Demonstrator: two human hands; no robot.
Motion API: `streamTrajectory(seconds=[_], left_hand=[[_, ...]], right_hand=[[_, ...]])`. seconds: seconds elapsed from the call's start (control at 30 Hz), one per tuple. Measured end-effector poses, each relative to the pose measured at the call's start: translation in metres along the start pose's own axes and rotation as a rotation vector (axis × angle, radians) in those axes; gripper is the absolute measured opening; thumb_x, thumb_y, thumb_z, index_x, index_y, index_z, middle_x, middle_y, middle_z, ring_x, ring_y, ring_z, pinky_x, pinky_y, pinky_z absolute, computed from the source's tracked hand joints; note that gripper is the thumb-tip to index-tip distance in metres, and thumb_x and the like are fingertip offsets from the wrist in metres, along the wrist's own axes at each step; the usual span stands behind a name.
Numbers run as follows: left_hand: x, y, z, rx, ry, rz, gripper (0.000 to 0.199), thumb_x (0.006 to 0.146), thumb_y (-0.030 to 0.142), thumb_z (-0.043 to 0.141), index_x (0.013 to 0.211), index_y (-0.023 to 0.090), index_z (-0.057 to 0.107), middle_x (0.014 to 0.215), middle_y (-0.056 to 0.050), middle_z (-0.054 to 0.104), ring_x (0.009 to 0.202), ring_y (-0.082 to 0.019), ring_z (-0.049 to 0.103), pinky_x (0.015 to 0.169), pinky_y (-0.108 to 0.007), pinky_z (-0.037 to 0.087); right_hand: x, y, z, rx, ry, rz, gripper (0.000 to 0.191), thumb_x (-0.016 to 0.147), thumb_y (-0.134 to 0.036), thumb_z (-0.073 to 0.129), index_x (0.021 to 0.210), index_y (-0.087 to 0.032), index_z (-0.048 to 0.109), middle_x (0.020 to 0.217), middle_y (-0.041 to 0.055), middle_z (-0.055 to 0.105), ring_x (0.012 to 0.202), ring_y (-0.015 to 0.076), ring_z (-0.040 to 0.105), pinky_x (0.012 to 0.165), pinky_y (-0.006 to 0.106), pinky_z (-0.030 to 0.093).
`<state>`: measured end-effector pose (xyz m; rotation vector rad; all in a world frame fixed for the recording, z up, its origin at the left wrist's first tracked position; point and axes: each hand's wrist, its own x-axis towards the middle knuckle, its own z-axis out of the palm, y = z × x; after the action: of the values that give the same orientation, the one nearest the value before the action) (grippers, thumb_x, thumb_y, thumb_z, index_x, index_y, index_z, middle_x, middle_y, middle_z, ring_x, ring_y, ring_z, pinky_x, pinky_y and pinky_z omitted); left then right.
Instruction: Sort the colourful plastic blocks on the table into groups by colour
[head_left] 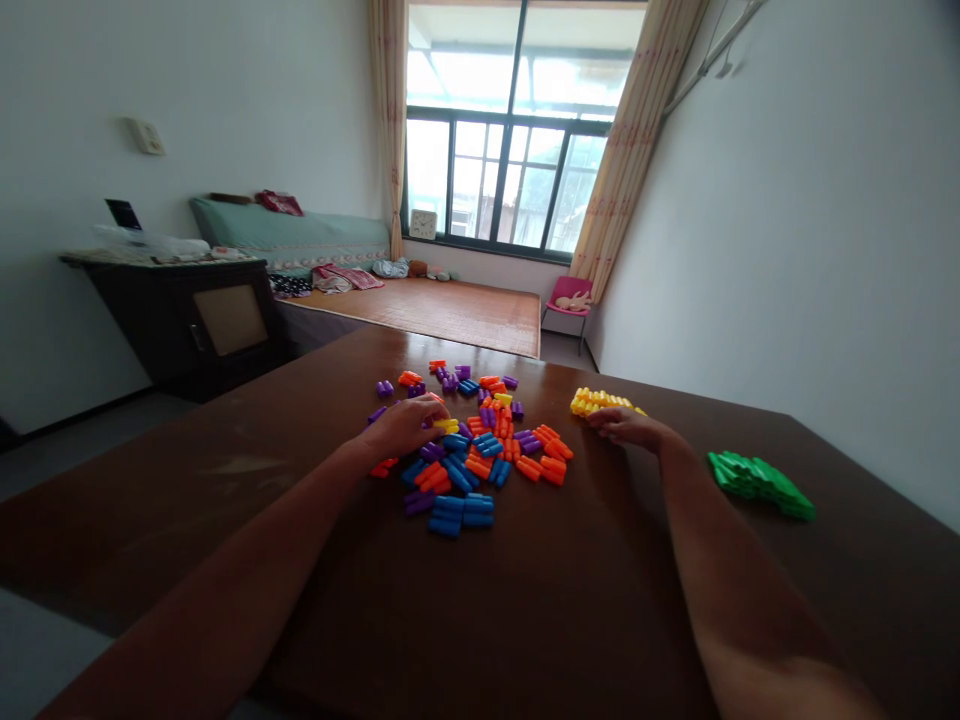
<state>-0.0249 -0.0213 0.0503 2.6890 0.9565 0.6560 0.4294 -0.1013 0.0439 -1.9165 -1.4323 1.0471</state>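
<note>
My left hand is at the left side of a mixed pile of plastic building blocks. Its fingers close on a yellow block at the fingertips. Around it lie orange blocks, purple blocks and blue blocks, each shaped like short tubes joined side by side. To the right, my right hand touches the near side of a row of yellow blocks. Its fingers are bent and held together, and whatever may be between them is hidden.
Green blocks are grouped at the right of the dark brown table. Beyond the table are a bed with a mat, a pink chair and a window. A dark cabinet stands at the left.
</note>
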Motion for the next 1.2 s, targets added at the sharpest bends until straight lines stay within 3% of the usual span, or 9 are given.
streamTrajectory(seconds=[0.13,0.23,0.43,0.53,0.63,0.83,0.97,1.07,1.2], left_hand=[[0.0,-0.002,0.003,-0.019,-0.006,0.013,0.022,0.083,0.037,0.06,0.095,0.021,0.068,0.093,-0.003,0.069,0.079,-0.017,0.063,0.072,-0.025,0.047],[0.0,-0.003,0.005,-0.028,-0.007,0.015,0.022,0.083,0.036,0.059,0.096,0.021,0.068,0.093,-0.003,0.068,0.079,-0.017,0.063,0.072,-0.025,0.048],[0.0,0.0,0.004,-0.059,0.013,0.043,0.02,0.083,0.033,0.059,0.095,0.02,0.068,0.094,-0.004,0.066,0.077,-0.016,0.061,0.072,-0.025,0.048],[0.002,0.004,0.002,-0.105,0.045,0.046,0.02,0.082,0.033,0.06,0.092,0.019,0.069,0.093,-0.004,0.066,0.078,-0.016,0.061,0.073,-0.025,0.048],[0.004,0.01,0.004,-0.232,0.076,0.006,0.023,0.081,0.035,0.062,0.095,0.019,0.068,0.094,-0.004,0.067,0.083,-0.017,0.063,0.076,-0.027,0.051],[0.004,0.038,0.009,-0.486,0.137,-0.032,0.022,0.076,0.03,0.067,0.093,0.018,0.061,0.091,-0.002,0.067,0.085,-0.016,0.064,0.078,-0.028,0.054],[0.003,0.048,0.015,-0.539,0.14,-0.029,0.025,0.074,0.033,0.071,0.087,0.018,0.056,0.086,-0.001,0.064,0.082,-0.016,0.064,0.073,-0.027,0.055],[0.003,0.043,0.019,-0.552,0.105,0.006,0.03,0.075,0.034,0.071,0.098,0.019,0.059,0.096,-0.003,0.063,0.086,-0.016,0.064,0.071,-0.027,0.056],[0.004,0.034,0.019,-0.497,0.073,0.05,0.027,0.08,0.033,0.064,0.103,0.019,0.065,0.106,-0.006,0.06,0.089,-0.016,0.064,0.073,-0.028,0.057]], right_hand=[[0.012,0.009,-0.003,-0.016,0.123,0.02,0.03,0.066,-0.013,0.062,0.094,-0.013,0.071,0.092,0.0087,0.07,0.07,0.0149,0.061,0.065,0.028,0.051],[0.021,0.006,0.007,-0.046,0.123,-0.119,0.026,0.065,-0.012,0.06,0.088,-0.015,0.072,0.092,0.0069,0.071,0.075,0.0163,0.063,0.072,0.028,0.052],[0.03,-0.009,0.038,-0.29,0.154,-0.265,0.049,0.067,-0.007,0.055,0.11,-0.024,0.07,0.103,0.0043,0.072,0.09,0.0182,0.064,0.08,0.029,0.051],[0.025,-0.014,0.038,-0.338,0.218,-0.275,0.04,0.069,-0.009,0.057,0.103,-0.024,0.071,0.101,0.0054,0.072,0.087,0.0187,0.065,0.078,0.03,0.052],[0.015,-0.037,0.044,-0.271,0.157,-0.33,0.024,0.078,-0.023,0.059,0.099,-0.022,0.071,0.092,0.0051,0.072,0.071,0.0158,0.064,0.066,0.028,0.052],[-0.023,-0.115,0.12,-0.045,-0.146,-0.714,0.04,0.088,-0.05,0.054,0.113,-0.02,0.064,0.093,0.0038,0.068,0.076,0.014,0.063,0.07,0.027,0.052],[-0.035,-0.13,0.163,-0.022,-0.118,-0.822,0.041,0.085,-0.047,0.06,0.116,-0.02,0.063,0.086,0.0024,0.066,0.077,0.0149,0.061,0.071,0.028,0.051],[-0.023,-0.121,0.151,-0.001,-0.027,-0.825,0.038,0.087,-0.045,0.056,0.114,-0.021,0.065,0.092,0.0038,0.067,0.082,0.0159,0.06,0.073,0.029,0.052],[0.007,-0.077,0.072,0.079,0.216,-0.602,0.043,0.084,-0.043,0.056,0.12,-0.021,0.062,0.095,0.0044,0.065,0.076,0.0148,0.061,0.07,0.029,0.053]])
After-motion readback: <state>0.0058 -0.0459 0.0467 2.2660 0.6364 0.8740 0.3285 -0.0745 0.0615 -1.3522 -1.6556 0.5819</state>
